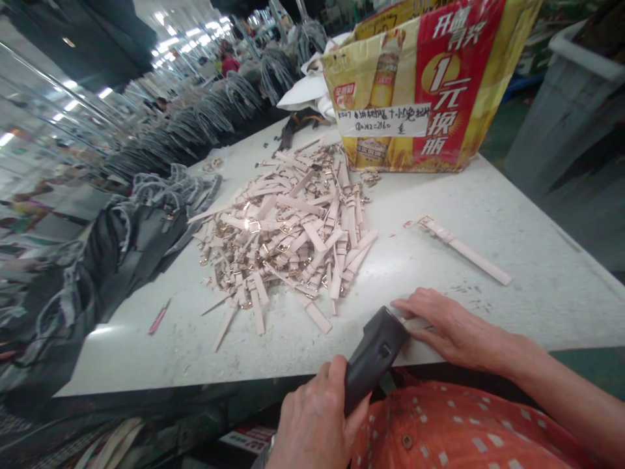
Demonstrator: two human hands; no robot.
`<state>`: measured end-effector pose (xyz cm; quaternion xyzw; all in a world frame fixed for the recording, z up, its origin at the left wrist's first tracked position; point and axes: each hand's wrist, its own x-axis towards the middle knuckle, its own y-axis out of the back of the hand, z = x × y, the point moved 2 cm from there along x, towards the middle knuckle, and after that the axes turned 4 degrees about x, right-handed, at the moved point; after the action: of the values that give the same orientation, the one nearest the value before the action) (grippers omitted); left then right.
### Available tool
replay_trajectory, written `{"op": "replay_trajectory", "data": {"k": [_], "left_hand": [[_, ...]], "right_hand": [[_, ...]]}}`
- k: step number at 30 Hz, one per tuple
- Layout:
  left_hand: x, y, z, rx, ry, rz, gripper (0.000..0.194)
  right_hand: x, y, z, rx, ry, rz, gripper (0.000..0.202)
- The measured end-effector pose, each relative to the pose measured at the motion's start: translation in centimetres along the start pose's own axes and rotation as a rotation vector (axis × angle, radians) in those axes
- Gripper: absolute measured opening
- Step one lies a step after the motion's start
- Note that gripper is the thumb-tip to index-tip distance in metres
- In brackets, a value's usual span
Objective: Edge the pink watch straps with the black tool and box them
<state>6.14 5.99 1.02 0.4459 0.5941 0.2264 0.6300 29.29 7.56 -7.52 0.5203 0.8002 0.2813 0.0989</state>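
My left hand [317, 407] is wrapped round a black handheld tool [374, 355] with a small switch on its side, held tilted over the table's near edge. At the tool's upper end, the fingers of my right hand [452, 329] are pinched together; what lies between them is mostly hidden. Beyond both hands spreads a big heap of pale pink buckle straps [293, 228] with gold-coloured buckles. One single strap [466, 253] lies apart to the right of the heap, its buckle end pointing away from me.
A yellow and red cardboard box [381, 71] stands at the table's [551, 306] back. A slim pink tool [159, 318] lies at the left. Dark bag pieces with grey handles [161, 202] line the left side. A grey bin [571, 104] stands at the far right.
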Motion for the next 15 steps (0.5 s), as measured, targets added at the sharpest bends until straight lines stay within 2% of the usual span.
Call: {"op": "replay_trajectory", "data": {"k": [3, 7, 10, 15], "left_hand": [[0.5, 0.2, 0.4, -0.036, 0.002, 0.035, 0.013], [0.7, -0.2, -0.3, -0.152, -0.029, 0.110, 0.015], [0.5, -0.6, -1.5, -0.183, 0.003, 0.121, 0.018], [-0.3, -0.6, -3.0, -0.147, 0.116, 0.075, 0.019]], "right_hand": [[-0.4, -0.3, 0.5, 0.016, -0.022, 0.037, 0.053], [-0.5, -0.5, 0.5, -0.014, -0.020, 0.045, 0.057], [-0.2, -0.4, 0.3, -0.046, -0.017, 0.052, 0.052], [0.5, -0.3, -0.4, -0.075, 0.034, 0.004, 0.028]]}}
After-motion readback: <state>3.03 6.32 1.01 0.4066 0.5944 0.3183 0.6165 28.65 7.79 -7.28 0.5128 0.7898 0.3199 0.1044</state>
